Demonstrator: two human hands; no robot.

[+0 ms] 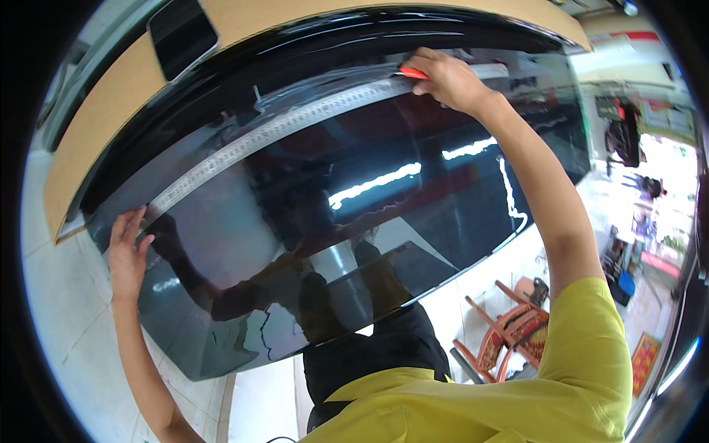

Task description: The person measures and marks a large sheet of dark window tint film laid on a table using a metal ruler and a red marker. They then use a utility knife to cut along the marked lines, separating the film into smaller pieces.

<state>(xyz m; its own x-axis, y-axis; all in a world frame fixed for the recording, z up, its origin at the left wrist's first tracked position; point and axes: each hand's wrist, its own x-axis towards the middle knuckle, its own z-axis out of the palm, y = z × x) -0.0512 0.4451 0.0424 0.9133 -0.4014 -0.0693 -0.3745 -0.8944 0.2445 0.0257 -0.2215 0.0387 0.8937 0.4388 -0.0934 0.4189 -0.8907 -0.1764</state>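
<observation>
A long silver metal ruler point(281, 127) lies slantwise across a dark, glossy sheet of film point(295, 177) with a mirror-like surface. At the ruler's left end is my left hand point(128, 255), fingertips on the end of the ruler and thumb held apart. Near the ruler's far right part, my right hand point(447, 80) is closed around a small red-orange cutter point(413, 73). Its dark tip points left, close to the ruler; my fingers hide most of it. Beyond my right hand the pale strip of the ruler point(491, 71) continues.
A dark phone point(183, 38) rests on the tan board edge point(111, 122) at the far left. Behind the film runs a curved black glossy panel point(354, 33). Reddish wooden chairs point(509, 332) stand on the pale tiled floor at the right. A bright doorway point(665, 184) opens farther right.
</observation>
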